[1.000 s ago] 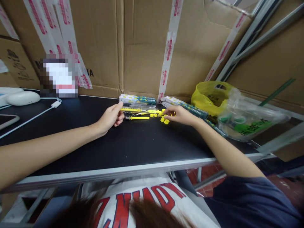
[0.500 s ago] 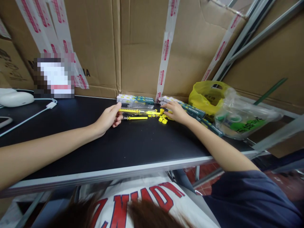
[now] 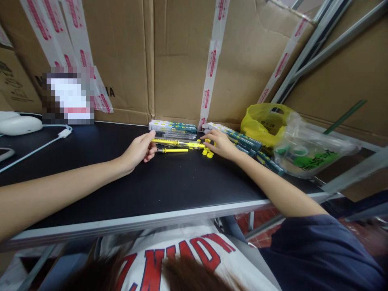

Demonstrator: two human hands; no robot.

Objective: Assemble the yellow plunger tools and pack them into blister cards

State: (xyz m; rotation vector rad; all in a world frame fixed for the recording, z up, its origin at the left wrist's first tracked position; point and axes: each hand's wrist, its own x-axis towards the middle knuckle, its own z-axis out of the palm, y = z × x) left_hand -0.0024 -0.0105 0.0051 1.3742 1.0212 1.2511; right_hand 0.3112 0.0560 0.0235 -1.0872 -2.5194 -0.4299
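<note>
My left hand [image 3: 138,149] rests on the black tabletop [image 3: 169,186] with its fingers curled round the left end of a long yellow screwdriver-like tool [image 3: 174,142]. A second, shorter yellow tool [image 3: 171,150] lies just in front of it. My right hand [image 3: 220,144] lies over a small heap of yellow caps [image 3: 207,152], fingers bent and touching them. Whether it holds one is hidden. Behind the tools lie flat printed packs [image 3: 172,127], with more packs [image 3: 242,141] under my right wrist.
Taped cardboard boxes [image 3: 182,60] wall off the back. At the right sit a yellow plastic bag [image 3: 263,123] and a clear bag [image 3: 306,151] with green contents. A white device [image 3: 18,124] with a cable [image 3: 33,149] lies at far left. The table's metal front edge [image 3: 151,222] is near my body.
My right hand has slid slightly left over the yellow caps. The view shifted a little to the right. My left hand keeps its grip on the yellow tool.
</note>
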